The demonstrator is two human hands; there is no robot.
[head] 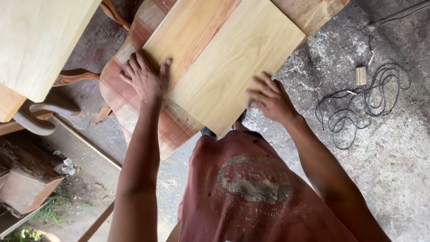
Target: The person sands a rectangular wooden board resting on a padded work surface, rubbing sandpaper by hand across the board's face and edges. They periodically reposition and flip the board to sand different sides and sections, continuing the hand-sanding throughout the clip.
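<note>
A pale rectangular wooden board (224, 58) with a reddish streak lies tilted on top of a larger reddish wooden panel (121, 96). My left hand (144, 77) presses flat on the board's left corner, fingers spread over its edge. My right hand (268, 97) grips the board's lower right edge, fingers curled on it. My red shirt fills the lower middle of the view.
A second pale board (38, 42) sits at the upper left. Curved carved wooden pieces (42, 118) lie at the left. On the concrete floor to the right lies a tangled black cable (363, 105) with a small wooden block (360, 75). Scrap wood (24, 188) lies at lower left.
</note>
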